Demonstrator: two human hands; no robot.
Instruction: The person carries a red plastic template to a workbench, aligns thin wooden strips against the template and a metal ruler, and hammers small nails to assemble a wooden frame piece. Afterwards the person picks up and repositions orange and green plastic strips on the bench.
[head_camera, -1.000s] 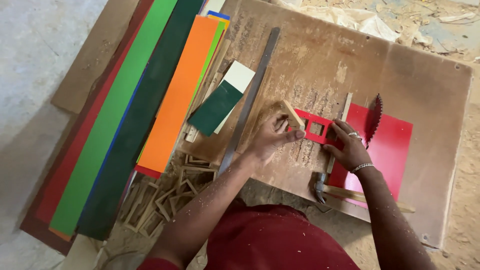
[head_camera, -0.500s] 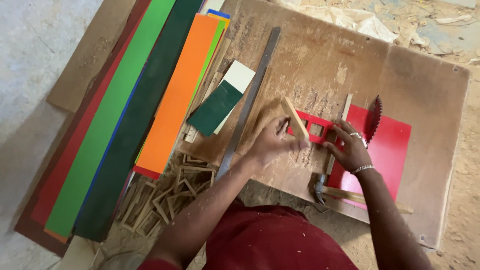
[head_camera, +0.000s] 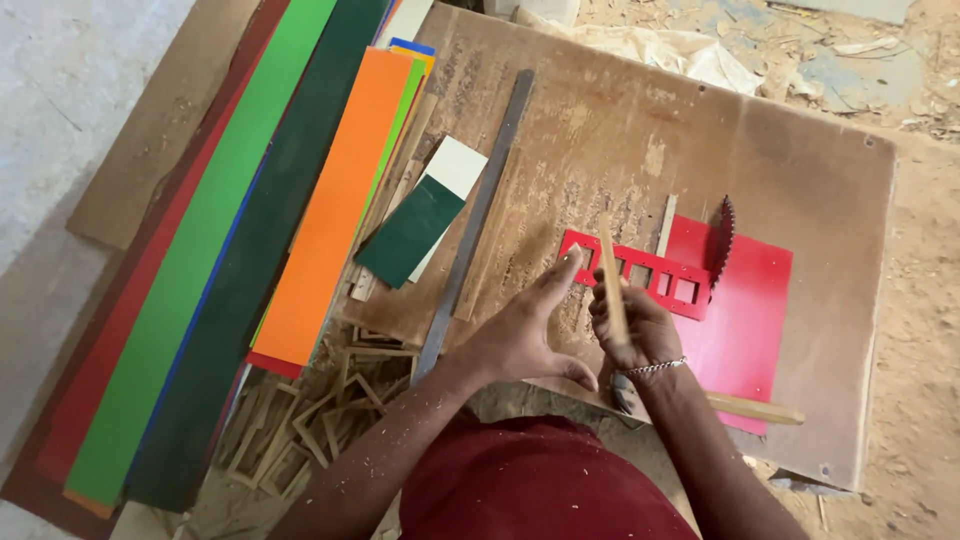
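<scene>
Near edge of bench (head_camera: 800, 180), head view: both hands are seen above the sawdust-covered board.
Right hand (head_camera: 632, 330): its grip is closed around a thin wooden strip (head_camera: 611, 280), held upright just near of the red slotted piece (head_camera: 640, 272).
Left hand (head_camera: 520, 335): its grip is spread, fingers extended, nothing held, just left of the strip.
Right of hands: a saw blade (head_camera: 722, 240) is set through a red plate (head_camera: 750, 310).
Left: a metal ruler (head_camera: 480, 215) and coloured sheets (head_camera: 330, 200) are laid out.
</scene>
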